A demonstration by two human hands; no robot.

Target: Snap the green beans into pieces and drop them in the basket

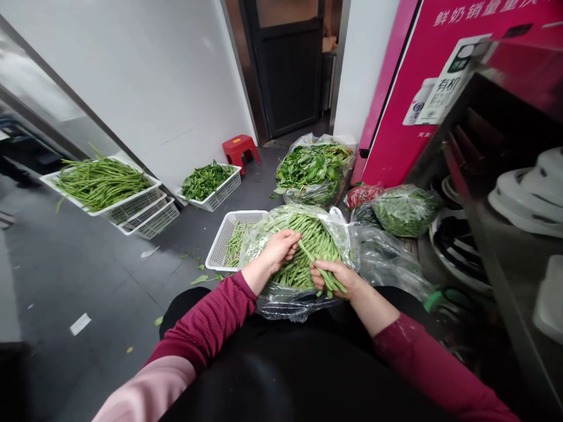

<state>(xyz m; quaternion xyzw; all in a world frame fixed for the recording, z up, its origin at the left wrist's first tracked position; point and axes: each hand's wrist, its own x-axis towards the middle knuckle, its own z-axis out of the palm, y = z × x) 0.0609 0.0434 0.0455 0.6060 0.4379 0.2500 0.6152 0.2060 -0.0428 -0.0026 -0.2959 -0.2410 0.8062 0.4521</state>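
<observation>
A large clear plastic bag (253, 234) lies open in front of my lap, full of long green beans (323, 237). Above the beans, my right hand (332, 276) is wrapped round a small bunch of them. My left hand (284, 249) is closed in a pinch on the far end of one bean that reaches across from that bunch. Beside the bag, on its left, a white basket (213, 249) holds short bean pieces (237, 239).
Stacked white baskets (152, 220) of long green stems stand at left. Behind are a basket of leafy greens (209, 180), a red stool (241, 153) and a bag of leaves (314, 167). More bagged greens (407, 211) and a metal shelf (497, 275) are at right.
</observation>
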